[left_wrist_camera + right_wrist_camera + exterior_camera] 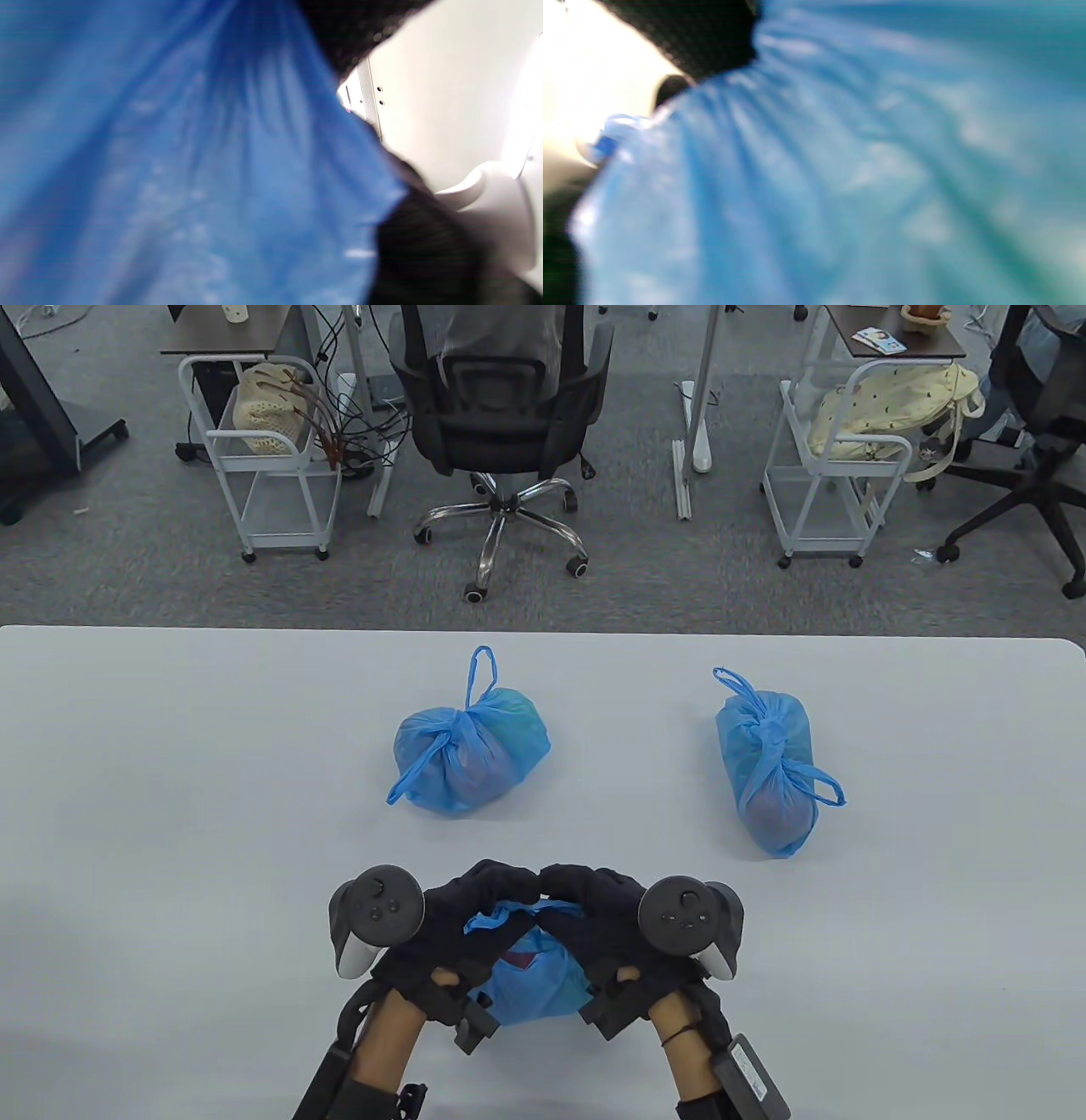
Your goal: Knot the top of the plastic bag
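Right now, from the table view, your bag (530, 984) sits at the near edge of the table (170, 772), squarely between your wrists, its body running away from you so the gathered top points toward the far side. Your left hand (458, 925) and right hand (594, 920) curl over that top from either side, fingertips meeting above it, with a blue handle strip (517, 909) showing between them; each hand seems to be gripping a handle, though the fingers cover the exact hold. Neither hand is nearer: the top lies midway, so judge the next pull as an even one, outward to both sides. Two tied bags, one at centre (471, 759) and one to the right (768, 768), lie well apart from your hands, farther up the table. From the left wrist view, blurred blue plastic (169, 169) fills most of the frame, pressed close to the camera, with dark glove (424, 254) at the lower right; the grip itself is out of sight. From the right wrist view, you get the same: pleated blue film (840, 169) converging toward the upper left, where dark glove (691, 38) closes on it.
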`<state>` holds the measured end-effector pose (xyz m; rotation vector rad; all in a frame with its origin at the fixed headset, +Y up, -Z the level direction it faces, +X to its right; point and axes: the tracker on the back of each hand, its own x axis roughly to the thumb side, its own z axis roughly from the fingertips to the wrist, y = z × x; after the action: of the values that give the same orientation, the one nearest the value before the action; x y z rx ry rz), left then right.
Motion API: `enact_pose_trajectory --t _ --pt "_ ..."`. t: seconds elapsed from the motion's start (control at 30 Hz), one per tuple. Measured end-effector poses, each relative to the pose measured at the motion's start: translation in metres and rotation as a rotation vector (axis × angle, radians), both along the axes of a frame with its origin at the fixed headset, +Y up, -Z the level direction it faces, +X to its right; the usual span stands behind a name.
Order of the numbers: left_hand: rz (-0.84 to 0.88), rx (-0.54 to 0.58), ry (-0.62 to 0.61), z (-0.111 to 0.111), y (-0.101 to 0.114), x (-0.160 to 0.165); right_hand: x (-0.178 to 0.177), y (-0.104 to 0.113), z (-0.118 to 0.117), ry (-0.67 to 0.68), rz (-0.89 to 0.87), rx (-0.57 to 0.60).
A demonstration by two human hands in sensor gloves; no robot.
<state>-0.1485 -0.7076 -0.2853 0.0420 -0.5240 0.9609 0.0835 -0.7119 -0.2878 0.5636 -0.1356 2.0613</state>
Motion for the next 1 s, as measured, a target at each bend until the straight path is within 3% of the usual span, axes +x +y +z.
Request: enact_pose_trajectory --t 0.23,0.43,0.7,1.0 --pt "-0.114 0.221 0.174 0.009 0.008 0.000 0.000 -0.004 -0.002 0.054 -0.067 -0.059" --pt "-0.166 0.341 0.273 0.016 0.012 0.003 -0.001 -0.008 -0.004 0.070 -0.086 -0.091" --pt "-0.151 0.377 0.280 0.020 0.011 0.005 -0.002 -0.012 -0.006 0.069 -0.063 -0.168" --pt "0.079 0.263 0.162 0.014 0.003 0.004 0.000 -0.020 -0.008 -0.008 -0.023 -0.221"
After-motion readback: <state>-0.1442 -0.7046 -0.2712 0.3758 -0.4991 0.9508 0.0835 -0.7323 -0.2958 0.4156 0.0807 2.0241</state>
